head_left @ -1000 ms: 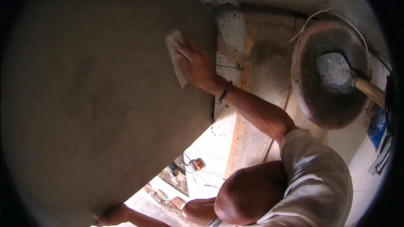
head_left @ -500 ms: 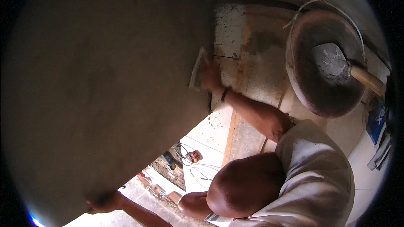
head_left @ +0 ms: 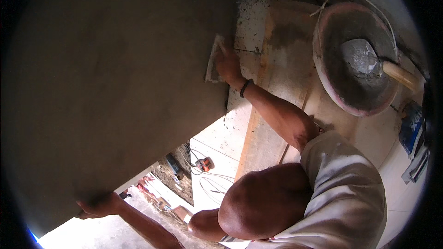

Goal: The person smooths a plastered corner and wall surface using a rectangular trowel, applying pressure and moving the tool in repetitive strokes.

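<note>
A dark grey plastered wall [head_left: 115,87] fills the left side of the view. My right hand [head_left: 229,67] is closed around a pale flat plastering float [head_left: 213,62], whose face lies against the wall near its far right edge. At the lower left, my left hand [head_left: 99,204] grips the wall's near edge, its fingers partly lost in shadow. To the right of my right arm is a round mortar bucket [head_left: 325,78] with a rope handle. Inside it lies a trowel with a mortar-smeared blade [head_left: 360,56] and a wooden handle [head_left: 400,74].
Splattered boards [head_left: 281,78] cover the floor beneath my right arm. Beyond the wall's edge lie a blue power tool [head_left: 173,164], an orange-and-black device [head_left: 203,164] and loose cables [head_left: 214,185]. A crumpled blue bag [head_left: 410,127] is at the right. My bent knee [head_left: 258,203] is close below.
The view has shifted slightly, moving most things up and left in it. My right hand and the float sit a little higher, still against the wall, and look less blurred.
</note>
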Tool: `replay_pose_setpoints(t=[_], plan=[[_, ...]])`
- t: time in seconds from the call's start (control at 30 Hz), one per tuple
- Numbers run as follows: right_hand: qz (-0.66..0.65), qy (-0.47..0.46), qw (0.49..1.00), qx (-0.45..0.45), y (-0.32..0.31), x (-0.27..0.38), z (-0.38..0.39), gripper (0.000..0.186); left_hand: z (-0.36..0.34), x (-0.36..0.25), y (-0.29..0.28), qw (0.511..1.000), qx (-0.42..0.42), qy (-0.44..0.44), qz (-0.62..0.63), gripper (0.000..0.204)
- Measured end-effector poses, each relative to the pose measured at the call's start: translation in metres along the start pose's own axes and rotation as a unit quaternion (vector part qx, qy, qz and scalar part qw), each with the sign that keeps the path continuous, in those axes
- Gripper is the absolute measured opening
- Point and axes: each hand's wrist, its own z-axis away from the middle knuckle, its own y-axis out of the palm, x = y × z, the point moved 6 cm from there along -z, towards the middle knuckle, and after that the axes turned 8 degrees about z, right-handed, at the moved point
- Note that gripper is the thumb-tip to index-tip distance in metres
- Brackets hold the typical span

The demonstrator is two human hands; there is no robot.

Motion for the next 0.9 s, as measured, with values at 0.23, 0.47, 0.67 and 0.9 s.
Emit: replay_pose_setpoints(t=[0.23,0.47,0.67,0.9], plan=[[-0.028,-0.210,0.975,0.067,-0.005,0.133,0.069,0.045,0.002,-0.011,-0.013,0.980,0.010,0.097,-0.170,0.054],[0.086,-0.121,0.987,0.064,-0.010,0.007,-0.078,0.036,0.008,-0.023,0.018,0.996,0.009,0.034,-0.076,0.066],[0.067,-0.114,0.991,0.001,0.008,0.021,0.029,0.045,-0.004,-0.009,-0.011,0.971,0.007,0.075,-0.227,0.064],[0.106,-0.158,0.980,0.054,0.012,0.006,-0.129,0.038,0.005,-0.021,0.004,0.999,-0.032,0.021,-0.005,0.056]])
